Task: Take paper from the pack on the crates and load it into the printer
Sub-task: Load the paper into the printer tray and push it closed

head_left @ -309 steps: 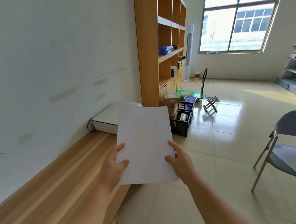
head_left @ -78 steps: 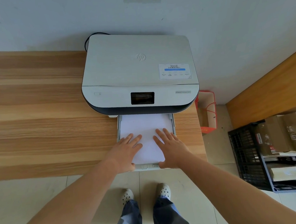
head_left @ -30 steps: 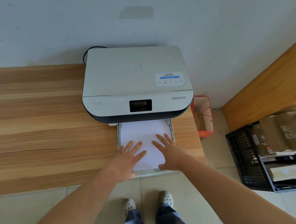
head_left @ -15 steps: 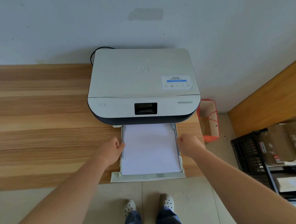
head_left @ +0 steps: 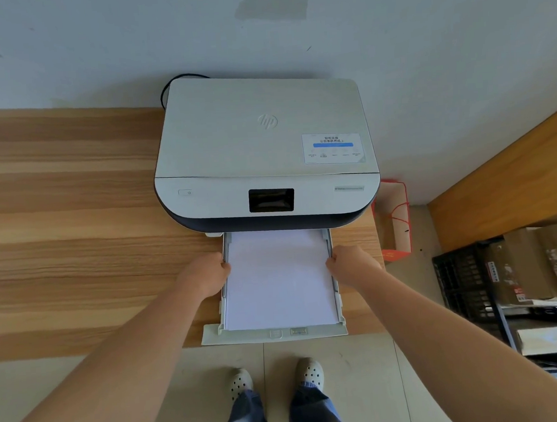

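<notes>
A white printer with a dark base stands on the wooden counter against the wall. Its paper tray is pulled out toward me over the counter's front edge. A flat stack of white paper lies in the tray. My left hand grips the tray's left side rail, fingers curled against it. My right hand grips the right side rail the same way. The paper pack is partly visible in the black crates at the right.
A red and white paper bag stands on the floor right of the counter. Cardboard boxes fill the crates beside a wooden shelf unit. A black cable runs behind the printer. My feet stand on tiled floor below the tray.
My hands left the top of the paper, where they lay flat, and moved outward to the tray's two side rails. The paper stays flat in the tray.
</notes>
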The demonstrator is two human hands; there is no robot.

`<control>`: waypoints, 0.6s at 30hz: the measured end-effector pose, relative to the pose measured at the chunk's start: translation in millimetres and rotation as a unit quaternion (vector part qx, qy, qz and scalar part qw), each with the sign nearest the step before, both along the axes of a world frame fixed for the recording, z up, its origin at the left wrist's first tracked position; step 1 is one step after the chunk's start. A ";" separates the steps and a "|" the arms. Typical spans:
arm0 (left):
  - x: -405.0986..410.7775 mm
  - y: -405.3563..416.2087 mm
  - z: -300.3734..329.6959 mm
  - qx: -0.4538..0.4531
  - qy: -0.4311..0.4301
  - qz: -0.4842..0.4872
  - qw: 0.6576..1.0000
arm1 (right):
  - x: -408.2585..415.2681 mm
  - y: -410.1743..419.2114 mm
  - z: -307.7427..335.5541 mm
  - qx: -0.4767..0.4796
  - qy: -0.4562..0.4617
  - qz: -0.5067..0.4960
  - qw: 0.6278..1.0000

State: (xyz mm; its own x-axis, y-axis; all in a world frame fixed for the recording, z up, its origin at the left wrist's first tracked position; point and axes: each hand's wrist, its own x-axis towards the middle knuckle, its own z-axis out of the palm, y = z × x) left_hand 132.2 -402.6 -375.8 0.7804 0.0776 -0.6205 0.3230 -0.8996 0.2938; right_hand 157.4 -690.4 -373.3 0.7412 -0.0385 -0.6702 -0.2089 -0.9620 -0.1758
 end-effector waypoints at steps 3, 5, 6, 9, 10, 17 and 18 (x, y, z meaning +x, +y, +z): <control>-0.8 1.9 -0.2 0.008 -0.007 -0.018 1.000 | -0.2 -1.5 -0.3 -0.001 -0.007 0.004 1.000; -1.9 3.0 0.4 0.008 -0.012 -0.025 1.000 | -0.3 -2.1 0.1 -0.001 -0.009 0.009 1.000; -2.1 3.2 0.8 0.008 -0.013 -0.028 0.999 | -0.4 -2.2 0.5 0.000 -0.009 0.012 1.000; -2.6 2.3 0.6 0.009 -0.015 -0.032 0.999 | -1.2 -2.9 0.2 0.000 -0.012 0.019 1.000; -2.7 1.8 0.2 0.010 -0.017 -0.029 0.999 | -1.7 -3.2 0.0 0.000 -0.014 0.020 1.000; -1.5 -0.2 -1.1 0.029 -0.025 -0.037 0.999 | -1.3 -0.6 -0.7 -0.017 -0.016 0.016 1.000; -1.1 -0.4 -1.4 0.029 -0.024 -0.039 0.999 | -1.0 0.4 -1.0 -0.021 -0.015 0.014 1.000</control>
State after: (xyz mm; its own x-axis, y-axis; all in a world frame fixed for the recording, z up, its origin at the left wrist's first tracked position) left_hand 131.1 -403.0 -377.2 0.8137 0.0500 -0.5791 0.2375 -0.9379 0.2528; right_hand 156.5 -690.0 -374.3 0.7620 -0.0444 -0.6461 -0.1768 -0.9740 -0.1416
